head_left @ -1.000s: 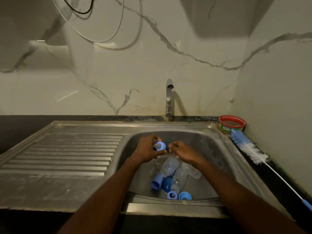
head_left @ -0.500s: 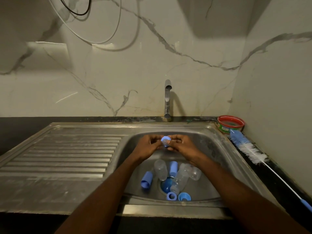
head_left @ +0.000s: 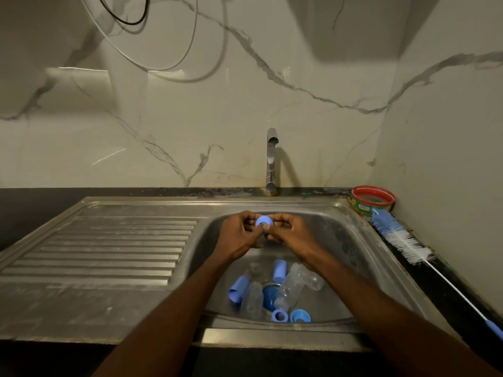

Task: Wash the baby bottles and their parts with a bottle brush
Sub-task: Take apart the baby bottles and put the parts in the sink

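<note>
Above the steel sink basin [head_left: 343,240], my left hand [head_left: 239,235] and my right hand [head_left: 288,232] both pinch a small blue bottle collar ring [head_left: 264,221] with a clear teat hanging under it. Down in the basin lie clear baby bottles [head_left: 290,288], one more clear bottle [head_left: 253,299], two blue caps [head_left: 239,291] [head_left: 279,271], and two blue rings [head_left: 279,315] [head_left: 300,316] near the front wall. The bottle brush [head_left: 402,240], blue and white bristles on a long thin handle, lies on the counter to the right of the sink.
The tap [head_left: 271,159] stands behind the basin, with no water running. A red-rimmed soap tub [head_left: 373,200] sits in the back right corner. The ribbed drainboard [head_left: 109,246] stretches to the left. A blue piece covers the drain [head_left: 269,296].
A second ago my left hand held the blue ring over a bottle low in the basin. Both hands have risen toward the back and now pinch the ring together; the bottle lies in the basin.
</note>
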`<action>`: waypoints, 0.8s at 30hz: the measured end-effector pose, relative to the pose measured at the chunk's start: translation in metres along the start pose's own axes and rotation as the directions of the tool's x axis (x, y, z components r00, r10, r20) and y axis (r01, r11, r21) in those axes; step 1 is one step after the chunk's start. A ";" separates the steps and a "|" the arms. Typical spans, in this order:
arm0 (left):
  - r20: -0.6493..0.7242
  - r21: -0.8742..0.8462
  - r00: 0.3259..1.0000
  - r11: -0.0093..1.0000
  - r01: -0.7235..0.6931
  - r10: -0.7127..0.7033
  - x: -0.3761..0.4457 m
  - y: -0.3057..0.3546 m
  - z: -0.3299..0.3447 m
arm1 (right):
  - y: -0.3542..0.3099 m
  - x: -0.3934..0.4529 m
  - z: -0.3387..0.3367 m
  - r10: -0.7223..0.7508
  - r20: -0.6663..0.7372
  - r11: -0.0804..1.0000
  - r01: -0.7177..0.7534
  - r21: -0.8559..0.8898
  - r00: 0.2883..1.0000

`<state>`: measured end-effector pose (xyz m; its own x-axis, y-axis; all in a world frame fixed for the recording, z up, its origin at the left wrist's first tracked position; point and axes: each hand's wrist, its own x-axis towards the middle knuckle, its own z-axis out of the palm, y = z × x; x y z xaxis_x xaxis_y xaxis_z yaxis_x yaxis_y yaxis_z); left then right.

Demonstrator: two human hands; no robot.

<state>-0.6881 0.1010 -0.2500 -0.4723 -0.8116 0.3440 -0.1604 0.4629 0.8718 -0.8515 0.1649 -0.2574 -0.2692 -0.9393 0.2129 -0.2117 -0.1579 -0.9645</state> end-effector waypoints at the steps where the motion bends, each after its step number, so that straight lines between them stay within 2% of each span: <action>1: -0.013 0.011 1.000 1.000 -0.004 0.004 0.000 0.001 0.001 | 0.000 0.000 0.000 -0.003 -0.011 1.000 0.003 -0.022 1.000; 6: -0.046 0.008 0.999 1.000 -0.020 0.020 0.000 0.003 0.005 | 0.000 0.000 0.002 -0.051 -0.081 0.993 0.041 -0.113 0.995; 10: -0.044 0.006 0.999 1.000 -0.012 0.013 0.001 0.003 0.011 | 0.001 0.000 0.006 -0.120 -0.178 0.958 0.067 -0.278 0.977; 15: 0.032 0.037 0.995 0.995 -0.095 0.094 0.002 0.007 0.011 | -0.006 -0.002 0.015 -0.209 -0.268 0.915 0.091 -0.393 0.941; 18: 0.083 0.099 0.983 0.981 -0.169 0.162 0.001 0.010 0.011 | -0.008 -0.004 0.017 -0.207 -0.284 0.904 0.072 -0.421 0.936; 24: 0.205 0.078 0.972 0.988 -0.130 0.112 0.002 0.007 0.009 | -0.006 -0.005 0.016 -0.154 -0.271 0.888 0.013 -0.459 0.950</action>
<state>-0.6977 0.1060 -0.2467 -0.6545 -0.6646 0.3604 -0.1650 0.5908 0.7898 -0.8339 0.1655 -0.2549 -0.4775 -0.7859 0.3929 -0.6231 -0.0123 -0.7820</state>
